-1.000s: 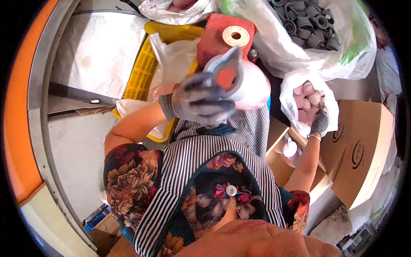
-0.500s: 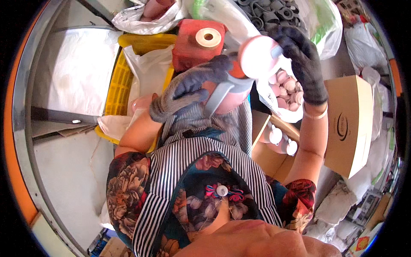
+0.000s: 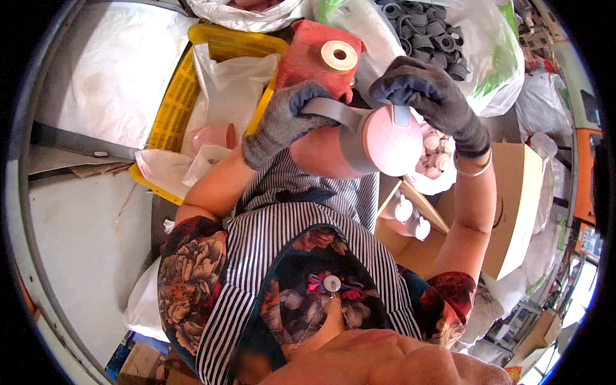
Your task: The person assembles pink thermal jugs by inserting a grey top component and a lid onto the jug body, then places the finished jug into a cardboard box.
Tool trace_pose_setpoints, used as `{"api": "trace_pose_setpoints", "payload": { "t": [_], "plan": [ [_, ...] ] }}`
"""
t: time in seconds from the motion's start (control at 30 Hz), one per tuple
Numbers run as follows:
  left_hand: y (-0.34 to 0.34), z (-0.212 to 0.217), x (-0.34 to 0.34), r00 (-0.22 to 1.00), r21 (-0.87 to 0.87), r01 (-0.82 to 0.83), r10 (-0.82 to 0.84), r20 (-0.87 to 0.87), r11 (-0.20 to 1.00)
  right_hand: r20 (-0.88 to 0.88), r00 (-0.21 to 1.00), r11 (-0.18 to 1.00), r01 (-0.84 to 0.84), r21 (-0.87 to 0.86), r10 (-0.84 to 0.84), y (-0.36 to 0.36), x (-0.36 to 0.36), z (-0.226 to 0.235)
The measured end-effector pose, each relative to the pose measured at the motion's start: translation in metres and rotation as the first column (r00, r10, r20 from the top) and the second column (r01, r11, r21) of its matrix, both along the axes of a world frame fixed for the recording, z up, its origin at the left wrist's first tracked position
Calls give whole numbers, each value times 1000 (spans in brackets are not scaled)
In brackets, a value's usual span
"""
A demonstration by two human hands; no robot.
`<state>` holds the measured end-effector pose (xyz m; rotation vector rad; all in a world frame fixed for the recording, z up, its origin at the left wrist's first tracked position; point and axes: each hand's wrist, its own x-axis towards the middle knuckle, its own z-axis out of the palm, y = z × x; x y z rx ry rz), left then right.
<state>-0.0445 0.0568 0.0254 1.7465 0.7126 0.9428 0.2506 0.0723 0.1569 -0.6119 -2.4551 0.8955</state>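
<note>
Fingers of the left hand, in a grey glove, are curled and closed around the grey strap and the side of a pink bottle, which is held up in front of the chest, tilted so its rounded pink end faces the camera. The right hand, gloved alike, comes down from above with the wrist bent; its fingers are pinched narrow on a small grey tab at the top edge of the bottle's pink end. Both forearms are bare and rise from the lower frame, elbows spread wide, the left one over a striped and flowered garment. A thin bracelet sits on the right wrist. A grey band wraps the bottle's body just behind the pink end. Behind the hands lies a red cloth-covered block with a roll of tape on it. To the left stands a yellow crate lined with a white plastic bag. A clear bag of grey parts sits at the upper right. Below the right hand, small pink and white pieces lie in a bag, and an open cardboard box holds more of them.
</note>
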Motion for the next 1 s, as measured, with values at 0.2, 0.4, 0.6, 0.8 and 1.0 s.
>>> {"api": "trace_pose_setpoints", "payload": {
  "t": [0.2,0.4,0.6,0.8,1.0],
  "plan": [
    [25,40,8,985,219,170,-161,-58,961,-114,918,841,394,370,-379,-71,-17,16],
    [34,46,10,940,78,337,-340,35,938,257,952,800,-21,600,-167,-99,-45,11],
    [34,78,13,854,196,506,-456,-250,840,217,972,611,-227,758,92,-115,-29,-37],
    [-34,111,41,899,898,-14,399,-181,440,-344,597,508,800,319,-725,-101,-36,-84],
    [11,91,17,917,554,63,170,-360,830,-184,739,731,671,123,-648,-113,-25,-80]
  ]
}}
